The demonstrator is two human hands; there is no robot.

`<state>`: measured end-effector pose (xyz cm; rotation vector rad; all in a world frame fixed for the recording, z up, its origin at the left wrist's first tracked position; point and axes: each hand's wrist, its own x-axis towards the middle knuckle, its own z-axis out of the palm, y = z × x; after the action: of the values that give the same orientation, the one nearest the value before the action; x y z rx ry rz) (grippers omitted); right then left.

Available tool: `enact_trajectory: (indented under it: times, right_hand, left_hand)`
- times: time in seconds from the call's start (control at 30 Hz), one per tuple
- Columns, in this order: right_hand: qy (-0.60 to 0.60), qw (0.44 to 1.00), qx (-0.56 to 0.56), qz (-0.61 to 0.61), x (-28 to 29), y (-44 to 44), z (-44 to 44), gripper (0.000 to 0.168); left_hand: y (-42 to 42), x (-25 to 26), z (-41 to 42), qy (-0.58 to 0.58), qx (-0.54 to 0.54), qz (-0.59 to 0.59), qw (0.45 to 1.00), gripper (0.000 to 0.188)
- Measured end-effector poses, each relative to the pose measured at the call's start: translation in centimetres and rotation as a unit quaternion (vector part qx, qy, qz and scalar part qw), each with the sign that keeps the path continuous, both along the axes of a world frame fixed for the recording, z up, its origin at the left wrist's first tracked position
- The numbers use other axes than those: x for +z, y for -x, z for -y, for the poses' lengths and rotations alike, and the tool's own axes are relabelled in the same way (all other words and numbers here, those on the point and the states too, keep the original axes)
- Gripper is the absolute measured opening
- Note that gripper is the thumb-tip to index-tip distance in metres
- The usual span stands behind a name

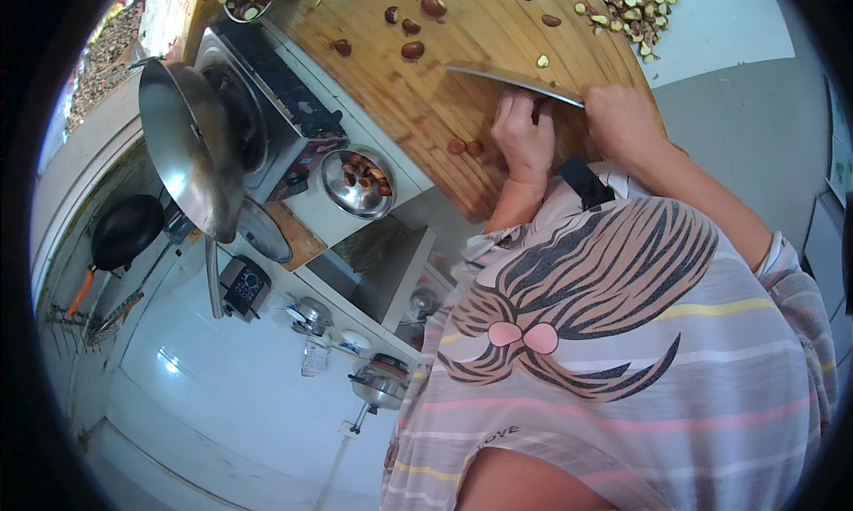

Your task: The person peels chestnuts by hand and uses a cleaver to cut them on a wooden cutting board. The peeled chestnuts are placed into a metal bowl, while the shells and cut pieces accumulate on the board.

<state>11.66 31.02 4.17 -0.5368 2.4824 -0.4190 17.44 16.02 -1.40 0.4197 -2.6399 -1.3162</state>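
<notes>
My right hand (620, 121) grips the handle of a kitchen knife (510, 83), whose broad blade reaches left over a wooden cutting board (426, 104). Against the near side of the blade, my left hand (524, 134) rests on the board with its fingers curled. Whatever lies under those fingertips is hidden. Two reddish-brown chestnut pieces (465, 147) lie to the left of that hand. Beyond the knife are several brown chestnuts (413, 50), some showing pale cut faces. A small pale piece (543, 61) sits just past the blade.
A heap of chopped pieces (633, 11) spreads past the board's right edge onto a white surface (726, 31). Left of the board stand a steel bowl of chestnuts (360, 201), a gas stove (280, 111) and a large tilted metal wok (180, 158). Another filled bowl (256, 11) is farther off.
</notes>
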Motion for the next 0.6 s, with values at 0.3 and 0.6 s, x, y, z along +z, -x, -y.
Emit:
enact_trajectory:
  times: [0.3,0.6]
  right_hand:
    - [0.05,0.995,-0.085,0.02,-1.5,1.2,-2.2,0.017]
    - [0.076,0.974,-0.204,-0.066,-0.4,5.3,-7.5,0.022]
  left_hand:
    - [-0.3,0.5,0.5,-0.167,0.057,-0.036,0.984,0.016]
    - [-0.1,1.6,3.7,-0.179,0.112,0.012,0.977,0.017]
